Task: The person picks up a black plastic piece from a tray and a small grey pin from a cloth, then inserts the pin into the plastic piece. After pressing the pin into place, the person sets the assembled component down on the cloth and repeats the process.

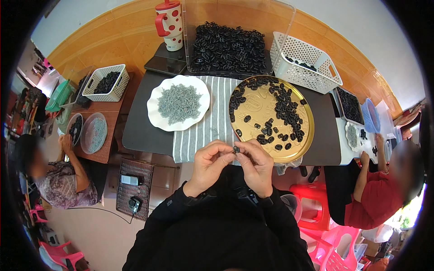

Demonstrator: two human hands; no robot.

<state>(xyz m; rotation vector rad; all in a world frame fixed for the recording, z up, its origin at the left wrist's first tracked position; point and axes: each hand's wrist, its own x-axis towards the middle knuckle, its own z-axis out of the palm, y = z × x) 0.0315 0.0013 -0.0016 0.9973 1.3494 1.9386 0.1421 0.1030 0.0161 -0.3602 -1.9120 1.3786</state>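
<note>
In front of my chest, a small black plastic piece (236, 149) sits between the pinched fingertips of my left hand (208, 165) and my right hand (256, 168). The fingers hide most of it. Just beyond my right hand lies a round gold tray (264, 122), with many black oval pieces (285, 107) scattered over it. To the left stands a white scalloped plate (157, 110) heaped with small slender grey pieces (178, 104). Under my hands' far side spreads a grey-and-white striped cloth (203, 131).
A clear bin of black pieces (226, 47) stands at the back, beside a white perforated basket (303, 67). A spotted tumbler (172, 27) and a dark phone (165, 65) are at the back left. Co-workers sit at both sides; a red stool (312, 203) stands at right.
</note>
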